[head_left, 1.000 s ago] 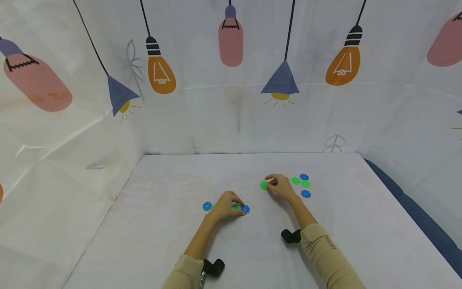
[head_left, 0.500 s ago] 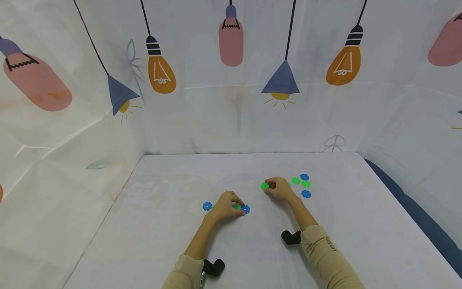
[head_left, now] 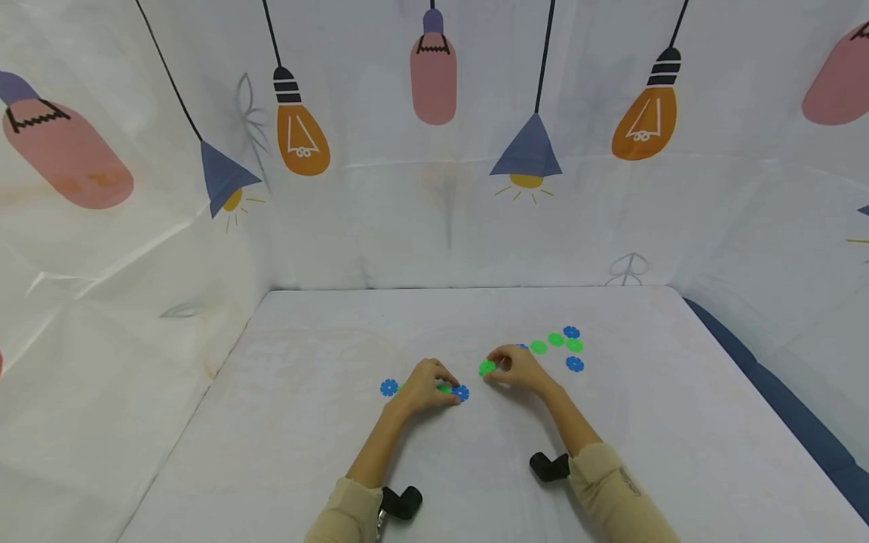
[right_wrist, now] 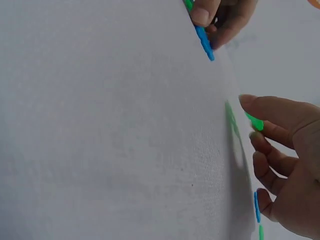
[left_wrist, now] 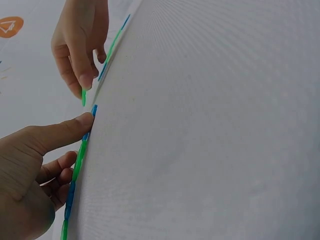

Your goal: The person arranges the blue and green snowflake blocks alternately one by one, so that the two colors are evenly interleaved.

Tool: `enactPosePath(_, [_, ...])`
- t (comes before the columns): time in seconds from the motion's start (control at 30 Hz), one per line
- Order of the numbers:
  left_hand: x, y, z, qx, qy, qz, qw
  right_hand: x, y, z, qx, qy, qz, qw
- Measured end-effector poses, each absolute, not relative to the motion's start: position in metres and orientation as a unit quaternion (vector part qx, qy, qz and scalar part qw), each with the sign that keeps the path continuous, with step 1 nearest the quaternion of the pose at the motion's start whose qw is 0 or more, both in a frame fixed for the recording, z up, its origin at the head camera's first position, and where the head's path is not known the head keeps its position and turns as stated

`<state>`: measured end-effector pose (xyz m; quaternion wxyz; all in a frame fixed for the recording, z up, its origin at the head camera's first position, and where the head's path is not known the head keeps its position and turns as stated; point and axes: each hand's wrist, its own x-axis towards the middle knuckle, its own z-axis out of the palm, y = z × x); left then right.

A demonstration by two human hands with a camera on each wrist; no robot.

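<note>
Green disc [head_left: 486, 367] pinched in right hand [head_left: 517, 367], lifted off table [head_left: 305, 422].

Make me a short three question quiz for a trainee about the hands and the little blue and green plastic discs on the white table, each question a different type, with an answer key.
1. True or false: the right hand pinches a green disc lifted off the table.
2. Multiple choice: what does the left hand rest on? A) a joined row of blue and green discs; B) a black cup; C) a pair of scissors.
3. Fill in: the loose disc nearest the right edge of the far group is coloured ____.

Key: 1 true; 2 A; 3 blue.
</note>
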<state>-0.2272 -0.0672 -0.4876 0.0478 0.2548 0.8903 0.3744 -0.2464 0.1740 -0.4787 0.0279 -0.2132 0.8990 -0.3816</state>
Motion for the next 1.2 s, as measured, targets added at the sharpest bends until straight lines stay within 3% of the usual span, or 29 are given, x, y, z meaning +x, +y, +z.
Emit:
enactPosePath(0.37, [-0.228, -0.067, -0.487, 0.262, 0.888, 0.375, 0.041, -0.224, 0.165, -0.480, -0.220, 0.910, -0.344, 0.072])
enactPosePath(1.2, [-0.227, -0.068, -0.488, 0.267, 0.893, 0.360, 0.036, -0.218, 0.156, -0.485, -0.231, 0.921, -0.312, 0.039])
